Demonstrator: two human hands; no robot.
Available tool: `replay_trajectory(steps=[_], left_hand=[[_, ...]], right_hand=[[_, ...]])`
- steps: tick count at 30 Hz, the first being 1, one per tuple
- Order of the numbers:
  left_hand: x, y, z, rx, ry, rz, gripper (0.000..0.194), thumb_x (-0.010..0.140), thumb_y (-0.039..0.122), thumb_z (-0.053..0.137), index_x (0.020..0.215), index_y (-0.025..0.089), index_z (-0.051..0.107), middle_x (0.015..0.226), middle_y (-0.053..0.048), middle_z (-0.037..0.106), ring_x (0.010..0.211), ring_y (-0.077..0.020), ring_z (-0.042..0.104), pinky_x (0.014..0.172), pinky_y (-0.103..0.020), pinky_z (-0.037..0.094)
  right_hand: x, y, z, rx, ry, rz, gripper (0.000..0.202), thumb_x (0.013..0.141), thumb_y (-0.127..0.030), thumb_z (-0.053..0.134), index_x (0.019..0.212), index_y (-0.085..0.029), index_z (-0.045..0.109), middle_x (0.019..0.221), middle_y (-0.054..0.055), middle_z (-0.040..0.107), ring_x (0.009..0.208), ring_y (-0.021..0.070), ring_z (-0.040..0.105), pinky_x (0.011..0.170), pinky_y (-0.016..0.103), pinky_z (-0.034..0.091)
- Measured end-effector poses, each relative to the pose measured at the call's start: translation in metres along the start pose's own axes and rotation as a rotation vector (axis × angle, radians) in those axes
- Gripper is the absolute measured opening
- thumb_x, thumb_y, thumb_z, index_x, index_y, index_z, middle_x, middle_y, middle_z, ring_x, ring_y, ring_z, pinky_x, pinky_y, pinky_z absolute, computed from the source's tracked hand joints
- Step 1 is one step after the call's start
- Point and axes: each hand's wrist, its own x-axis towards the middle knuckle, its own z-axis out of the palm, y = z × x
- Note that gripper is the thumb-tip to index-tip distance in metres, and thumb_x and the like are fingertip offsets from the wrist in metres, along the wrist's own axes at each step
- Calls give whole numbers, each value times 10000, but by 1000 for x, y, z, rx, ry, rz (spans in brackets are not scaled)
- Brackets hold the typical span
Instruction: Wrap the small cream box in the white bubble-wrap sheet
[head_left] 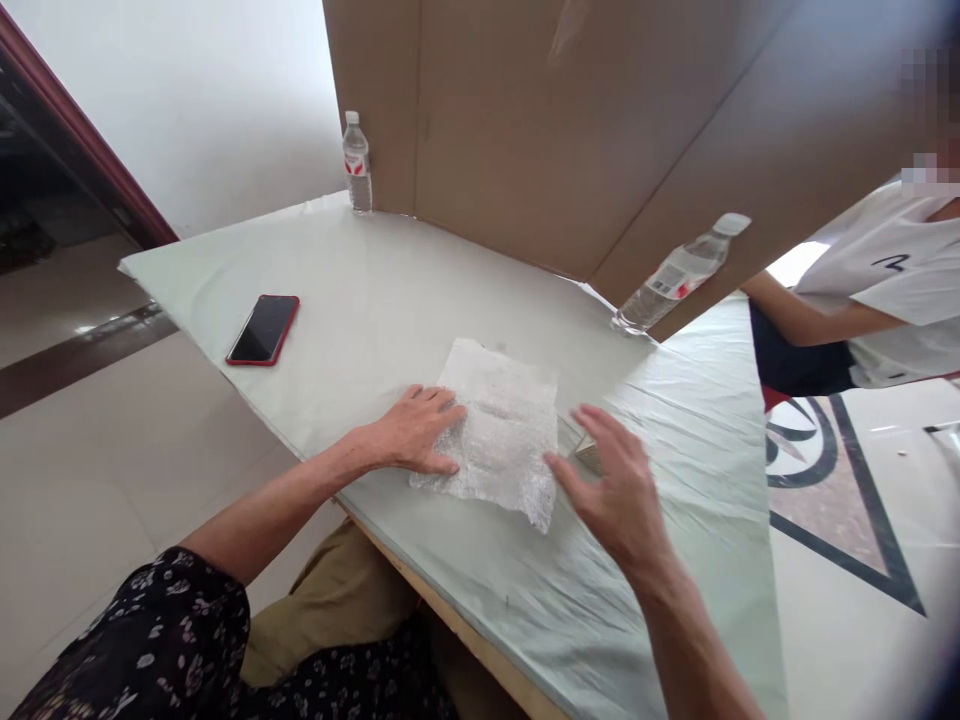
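A sheet of bubble wrap (499, 425) lies flat on the pale green tablecloth (360, 290). On its left edge rests my left hand (421, 428), palm down with the fingers spread. My right hand (611, 485) hovers by the right edge of the sheet, thumb and fingers apart, holding nothing. Partly hidden behind the right hand's fingers is a small brownish item (589, 455); its kind cannot be made out.
A phone with a red case (264, 330) lies at the left. A tall cardboard panel (510, 130) stands behind, with one water bottle (358, 165) upright and another water bottle (679, 275) tilted against it. At the right sits a person in a white shirt (900, 270).
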Motion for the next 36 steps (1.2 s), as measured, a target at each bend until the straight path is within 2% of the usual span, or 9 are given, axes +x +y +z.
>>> replay_trajectory(steps=[4, 8, 11, 13, 15, 17, 19, 21, 36], left_hand=[[-5, -1, 9, -59, 60, -9, 765, 782, 576, 700, 1396, 177, 477, 1479, -199, 473, 1379, -363, 435, 1124, -516, 337], [-25, -20, 15, -206, 301, -77, 646, 840, 554, 654, 1354, 183, 534, 1476, -166, 503, 1399, -300, 435, 1158, -458, 352], [-53, -59, 2, -201, 546, -361, 431, 885, 395, 580, 1254, 173, 588, 1340, -144, 606, 1292, -261, 528, 1130, -422, 399], [-73, -95, -16, -108, 620, -621, 405, 873, 341, 555, 1247, 185, 579, 1305, -131, 623, 1273, -273, 531, 1136, -444, 385], [-87, -133, -35, -26, 602, -924, 490, 857, 322, 552, 1319, 161, 529, 1362, -157, 580, 1305, -305, 500, 1138, -455, 369], [-94, -167, -48, -36, 471, -1183, 652, 838, 381, 581, 1416, 117, 434, 1432, -215, 508, 1351, -360, 452, 1125, -485, 365], [-95, -191, -55, -125, 307, -1305, 804, 810, 497, 614, 1456, 86, 370, 1472, -257, 454, 1370, -400, 422, 1103, -501, 377], [-91, -205, -55, -95, 246, -1324, 834, 776, 552, 637, 1434, 104, 388, 1467, -259, 460, 1369, -426, 410, 1096, -532, 369], [-71, -204, -52, -17, 269, -1348, 717, 746, 444, 633, 1355, 122, 431, 1390, -274, 514, 1323, -430, 429, 1014, -537, 399]], right_hand=[[9, -20, 40, 8, -230, -105, 583, 883, -537, 577, 1372, -222, 545, 1434, 152, 568, 1331, 328, 518, 1065, 516, 418], [3, -13, 70, -49, -300, -124, 549, 896, -551, 537, 1331, -220, 586, 1444, 153, 564, 1328, 345, 519, 1035, 522, 429], [-3, -6, 76, -61, -274, -145, 559, 915, -569, 501, 1344, -218, 577, 1464, 146, 550, 1347, 342, 504, 1049, 524, 414], [-4, -4, 76, -56, -267, -149, 561, 916, -576, 494, 1351, -232, 573, 1456, 139, 558, 1343, 342, 508, 1049, 530, 410], [-4, -3, 76, -46, -260, -149, 559, 913, -574, 496, 1348, -233, 578, 1445, 141, 567, 1335, 344, 514, 1042, 534, 415], [-4, -3, 77, -40, -245, -149, 557, 912, -572, 498, 1337, -223, 586, 1435, 147, 575, 1329, 347, 519, 1036, 534, 421], [-4, -3, 79, -42, -228, -151, 559, 912, -577, 494, 1324, -213, 593, 1426, 151, 582, 1323, 347, 525, 1034, 532, 424], [-4, -2, 80, -46, -219, -155, 562, 914, -583, 487, 1316, -205, 597, 1420, 152, 587, 1318, 345, 530, 1030, 527, 427], [-4, -1, 78, -43, -250, -137, 574, 906, -597, 487, 1334, -228, 584, 1422, 146, 584, 1327, 345, 526, 1041, 539, 419]])
